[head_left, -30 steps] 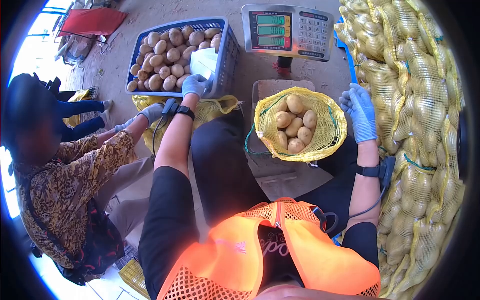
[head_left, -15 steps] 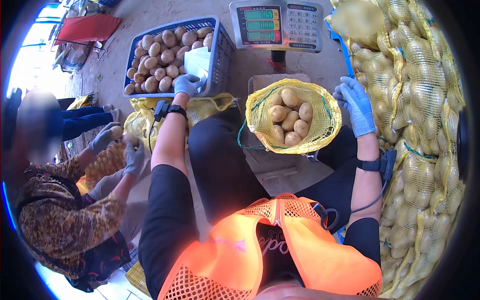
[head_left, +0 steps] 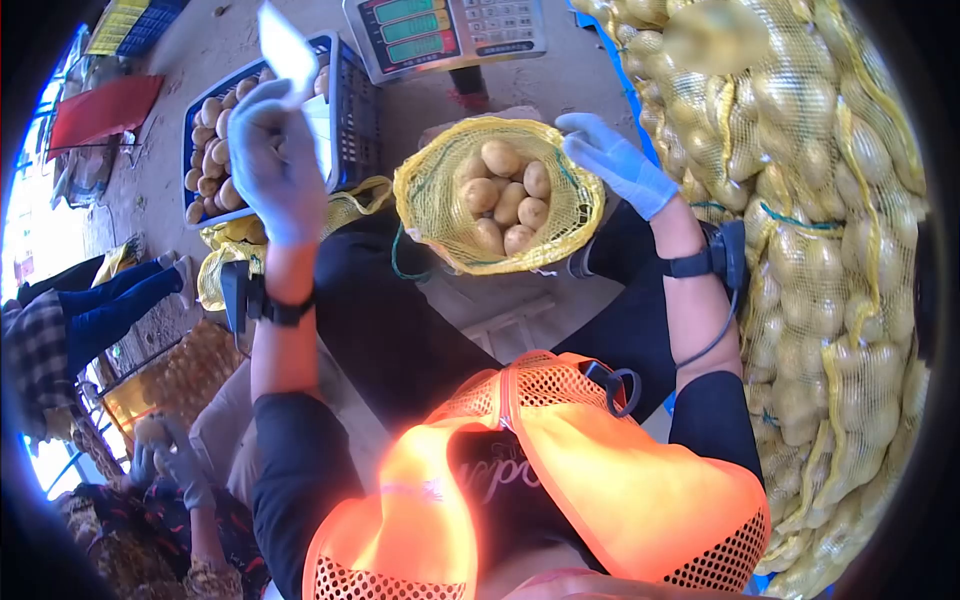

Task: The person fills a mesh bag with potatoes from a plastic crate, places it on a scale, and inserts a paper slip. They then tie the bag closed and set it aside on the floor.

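My left hand (head_left: 272,160), in a grey-blue glove, is raised and pinches a white paper slip (head_left: 286,50) that sticks up above the fingers. My right hand (head_left: 612,160), also gloved, rests with fingers apart at the right rim of an open yellow mesh sack (head_left: 430,205) holding several potatoes (head_left: 505,195). The sack sits between my knees on the scale platform. The scale's display head (head_left: 440,30) stands just behind it.
A blue crate of potatoes (head_left: 352,110) stands behind my left hand, with white slips in it. Stacked filled yellow sacks (head_left: 820,250) wall the right side. A co-worker's gloved hands (head_left: 165,455) work at lower left beside another mesh sack (head_left: 190,370).
My left hand has lifted from the crate with a white slip in it and risen toward me. The view tilted right; my right hand closed in on the sack's rim.
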A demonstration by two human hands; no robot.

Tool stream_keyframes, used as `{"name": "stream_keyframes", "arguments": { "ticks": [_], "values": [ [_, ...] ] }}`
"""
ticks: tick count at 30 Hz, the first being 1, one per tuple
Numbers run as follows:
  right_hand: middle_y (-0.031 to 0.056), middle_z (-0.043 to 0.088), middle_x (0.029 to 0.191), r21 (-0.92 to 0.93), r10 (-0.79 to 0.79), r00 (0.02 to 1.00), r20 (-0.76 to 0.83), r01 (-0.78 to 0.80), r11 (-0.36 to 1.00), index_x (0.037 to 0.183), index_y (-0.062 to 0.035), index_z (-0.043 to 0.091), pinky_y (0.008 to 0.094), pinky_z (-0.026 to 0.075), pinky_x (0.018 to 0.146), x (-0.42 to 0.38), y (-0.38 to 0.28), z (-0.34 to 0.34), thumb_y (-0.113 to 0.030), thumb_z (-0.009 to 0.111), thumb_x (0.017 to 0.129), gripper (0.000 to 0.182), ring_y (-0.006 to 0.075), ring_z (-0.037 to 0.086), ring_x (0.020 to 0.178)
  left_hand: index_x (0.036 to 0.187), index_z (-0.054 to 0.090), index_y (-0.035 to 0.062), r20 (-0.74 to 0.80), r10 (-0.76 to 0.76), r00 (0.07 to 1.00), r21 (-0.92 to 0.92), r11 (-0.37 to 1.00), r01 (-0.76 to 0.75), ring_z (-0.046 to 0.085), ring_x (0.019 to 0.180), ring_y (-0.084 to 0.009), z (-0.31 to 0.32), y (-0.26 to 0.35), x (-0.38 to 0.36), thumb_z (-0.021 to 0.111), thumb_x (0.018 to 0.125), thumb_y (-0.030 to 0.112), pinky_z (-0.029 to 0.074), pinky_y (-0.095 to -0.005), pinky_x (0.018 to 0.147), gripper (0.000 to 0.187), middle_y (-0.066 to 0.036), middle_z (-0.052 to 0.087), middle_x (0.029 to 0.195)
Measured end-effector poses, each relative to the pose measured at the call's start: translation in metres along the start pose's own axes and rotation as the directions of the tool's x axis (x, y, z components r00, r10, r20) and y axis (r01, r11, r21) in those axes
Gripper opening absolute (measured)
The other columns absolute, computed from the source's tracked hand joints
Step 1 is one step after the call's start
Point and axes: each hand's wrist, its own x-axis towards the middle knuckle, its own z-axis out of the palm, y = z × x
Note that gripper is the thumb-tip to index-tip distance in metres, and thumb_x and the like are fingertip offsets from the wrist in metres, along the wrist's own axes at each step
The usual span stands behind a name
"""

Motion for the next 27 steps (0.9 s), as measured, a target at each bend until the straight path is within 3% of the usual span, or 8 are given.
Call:
{"name": "stream_keyframes", "arguments": {
  "ticks": [4, 6, 9, 11, 14, 19, 21, 27],
  "values": [
    [0.0068, 0.058, 0.103, -0.018, -0.053, 0.995, 0.084, 0.055, 0.998, 0.117, -0.0039, 0.052, 0.0279, 0.044, 0.085, -0.003, 0.011, -0.005, -0.036, 0.059, 0.088, 0.044, 0.0137, 0.053, 0.096, 0.083, 0.053, 0.0065, 0.762, 0.377, 0.526, -0.195, 0.909, -0.37, 0.057, 0.083, -0.0256, 0.041, 0.082, -0.035, 0.059, 0.067, -0.001, 0.046, -0.0364, 0.073, 0.019, -0.008, 0.059, 0.095],
    [0.0052, 0.058, 0.104, 0.033, -0.001, 0.993, 0.118, -0.003, 0.999, 0.116, -0.0062, 0.053, 0.0295, 0.045, 0.083, -0.012, 0.0, -0.012, -0.046, 0.058, 0.086, 0.05, 0.0129, 0.054, 0.096, 0.089, 0.058, 0.0083, 0.98, 0.14, 0.145, -0.053, 0.874, -0.483, 0.059, 0.087, -0.0274, 0.067, 0.066, -0.072, 0.058, 0.072, 0.009, 0.046, -0.0384, 0.076, 0.018, -0.008, 0.059, 0.097],
    [0.0044, 0.059, 0.102, 0.109, 0.256, 0.96, 0.113, -0.268, 0.957, 0.113, -0.0077, 0.056, 0.03, 0.046, 0.081, -0.029, -0.019, -0.019, -0.054, 0.056, 0.084, 0.055, 0.0134, 0.055, 0.093, 0.098, 0.06, 0.0091, 0.981, -0.18, -0.075, 0.124, 0.873, -0.471, 0.06, 0.09, -0.0286, 0.076, 0.051, -0.089, 0.056, 0.074, 0.006, 0.047, -0.0386, 0.079, 0.024, -0.01, 0.059, 0.099],
    [0.0051, 0.061, 0.099, 0.071, 0.202, 0.974, 0.101, -0.21, 0.975, 0.109, -0.0063, 0.058, 0.029, 0.045, 0.08, -0.034, -0.006, -0.02, -0.06, 0.053, 0.082, 0.061, 0.0146, 0.057, 0.088, 0.103, 0.06, 0.0089, 0.99, -0.14, 0.022, 0.137, 0.907, -0.399, 0.059, 0.092, -0.0297, 0.065, 0.055, -0.081, 0.056, 0.077, 0.008, 0.047, -0.038, 0.08, 0.026, -0.01, 0.06, 0.1],
    [0.009, 0.065, 0.084, -0.338, 0.09, 0.947, 0.307, 0.02, 0.941, 0.091, -0.0017, 0.065, 0.0294, 0.046, 0.076, -0.041, -0.018, -0.025, -0.06, 0.056, 0.08, 0.06, 0.017, 0.058, 0.08, 0.096, 0.063, 0.0081, 0.826, 0.114, 0.552, 0.057, 0.957, -0.284, 0.062, 0.072, -0.0303, 0.046, 0.064, -0.064, 0.059, 0.078, 0.011, 0.05, -0.0365, 0.065, 0.018, -0.012, 0.063, 0.085],
    [0.0004, 0.056, 0.056, -0.416, 0.123, 0.915, 0.385, 0.053, 0.908, 0.065, -0.0051, 0.058, 0.0247, 0.039, 0.049, -0.056, -0.042, -0.033, -0.039, 0.06, 0.085, 0.039, 0.0088, 0.047, 0.048, 0.092, 0.066, 0.0068, 0.742, -0.088, 0.665, 0.069, 0.996, 0.055, 0.06, 0.064, -0.0223, 0.02, 0.109, -0.05, 0.066, 0.076, 0.01, 0.048, -0.0306, 0.062, 0.016, -0.01, 0.063, 0.082],
    [-0.0018, 0.05, 0.053, 0.064, -0.103, 0.96, 0.261, 0.089, 0.994, 0.063, -0.0062, 0.053, 0.0225, 0.033, 0.043, -0.076, -0.059, -0.042, -0.036, 0.059, 0.087, 0.039, 0.0076, 0.042, 0.045, 0.1, 0.064, 0.0058, 0.702, -0.275, 0.657, 0.084, 0.948, 0.307, 0.062, 0.071, -0.0192, 0.024, 0.122, -0.056, 0.067, 0.077, 0.009, 0.049, -0.0288, 0.065, 0.024, -0.01, 0.064, 0.088],
    [-0.0013, 0.05, 0.062, 0.492, -0.723, 0.69, -0.047, 0.646, 0.584, 0.091, -0.0013, 0.055, 0.0205, 0.038, 0.052, -0.138, -0.124, -0.032, -0.029, 0.062, 0.087, 0.029, 0.0063, 0.047, 0.056, 0.101, 0.061, 0.0046, 0.764, 0.107, 0.636, -0.226, 0.968, 0.109, 0.063, 0.084, -0.0195, 0.053, 0.157, -0.06, 0.06, 0.081, 0.009, 0.049, -0.0306, 0.071, 0.02, -0.011, 0.064, 0.095]
  ]
}}
